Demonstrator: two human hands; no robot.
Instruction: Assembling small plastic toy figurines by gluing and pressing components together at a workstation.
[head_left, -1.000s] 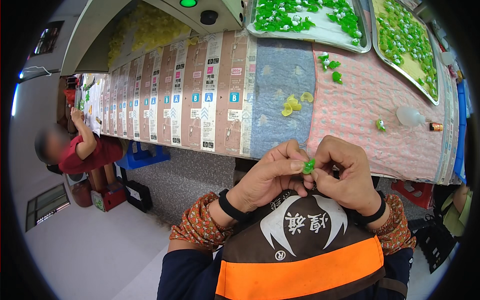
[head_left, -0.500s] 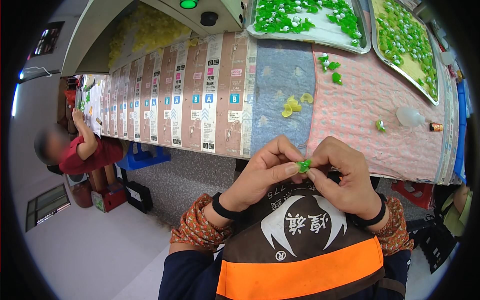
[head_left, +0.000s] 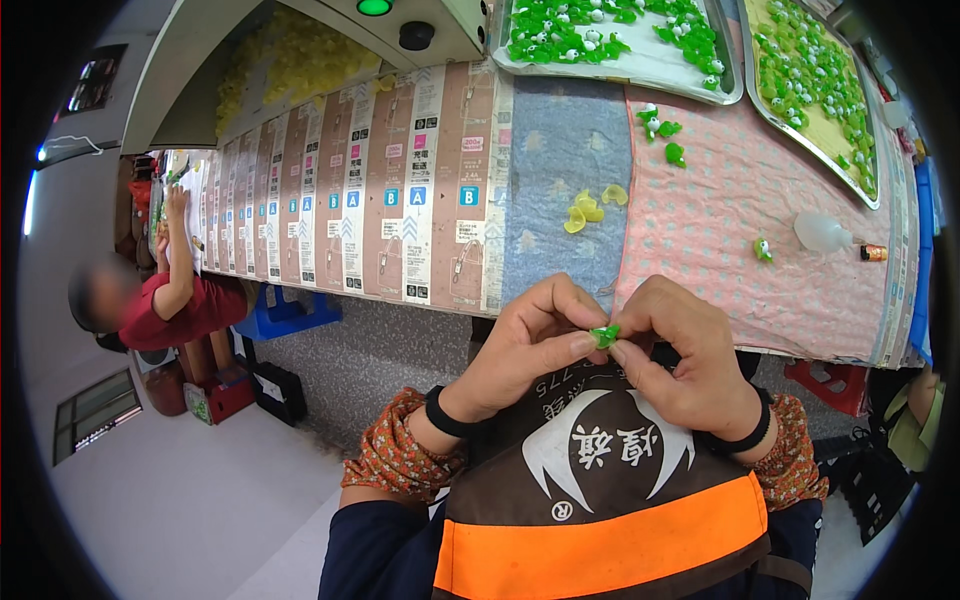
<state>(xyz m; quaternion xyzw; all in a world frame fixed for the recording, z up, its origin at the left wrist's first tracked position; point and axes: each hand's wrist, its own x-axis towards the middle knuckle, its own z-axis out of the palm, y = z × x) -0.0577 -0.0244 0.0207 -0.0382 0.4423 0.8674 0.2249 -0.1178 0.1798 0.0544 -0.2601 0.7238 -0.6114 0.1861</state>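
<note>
Between my two hands, above the table's front edge, is a small green plastic frog-like piece (head_left: 605,336). My left hand (head_left: 535,340) pinches it from the left with thumb and fingers. From the other side, the thumb and fingertips of my right hand (head_left: 675,345) close on the same piece. Fingertips hide part of it. Beyond my hands, several translucent yellow pieces (head_left: 584,212) lie on a blue cloth (head_left: 560,130). A single green piece with a white ball eye (head_left: 763,250) rests on the pink cloth (head_left: 710,210).
Metal trays, one at the top (head_left: 620,76) and one at the right (head_left: 815,142), hold many green pieces. A clear bottle (head_left: 822,232) and a small vial (head_left: 873,254) lie at right. A machine housing (head_left: 300,30) stands at upper left. A co-worker in red (head_left: 190,305) sits far left.
My hands stay nearly in place, with the green piece turned slightly between my fingertips. The co-worker's arm at the far left has shifted up along the table.
</note>
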